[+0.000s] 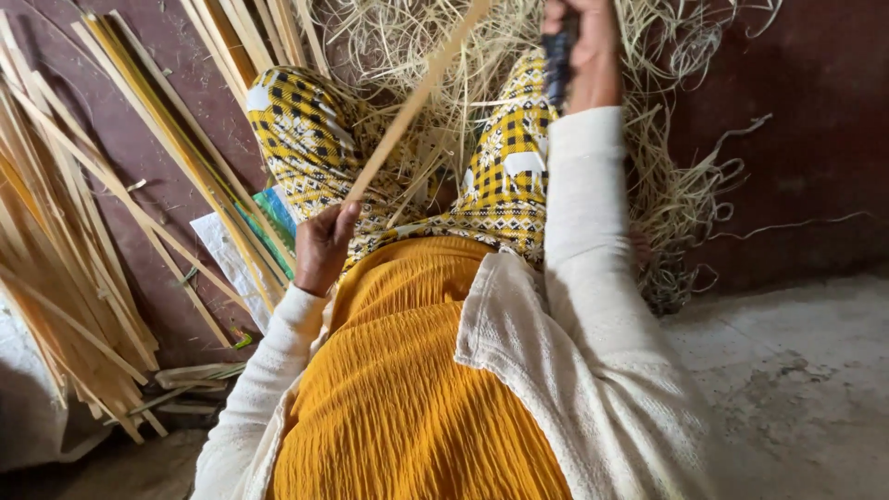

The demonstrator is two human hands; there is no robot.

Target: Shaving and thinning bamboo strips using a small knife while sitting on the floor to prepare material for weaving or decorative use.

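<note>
My left hand [324, 245] grips the near end of a long pale bamboo strip [417, 97] that slants up and to the right, out of the top of the view. At the top, my right hand [582, 46] is closed round a dark handle [558, 60], probably a knife, held close to the strip's far part. Both arms wear cream sleeves. My knees, in yellow patterned cloth [306, 130], lie under the strip.
Piles of split bamboo strips [65, 268] lie to the left on the dark red floor. A heap of pale curly shavings [676, 185] spreads beyond my knees. White and coloured sheets [231, 250] lie by my left knee. Grey concrete [796, 370] is at right.
</note>
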